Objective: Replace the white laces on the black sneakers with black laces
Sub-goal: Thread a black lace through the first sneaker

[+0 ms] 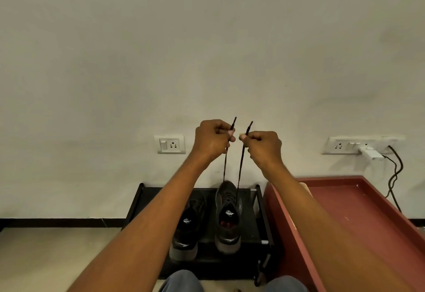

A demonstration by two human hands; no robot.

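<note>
Holding two sneakers (227, 213), black rack (257, 222), hands (212, 139) pinching black lace (240, 172)

left hand (212, 139) pinches black lace (240, 167) end | right hand (264, 147) pinches other end | right sneaker (227, 216) on rack (135, 202)

Two sneakers side by side on the rack (259, 202) — left sneaker (188, 225), right sneaker (227, 213). Lace (240, 172) ends rise from the right one to left hand (212, 140) and right hand (264, 148) above. Tray (368, 211) just right of the rack, wall (207, 50) behind.
</note>
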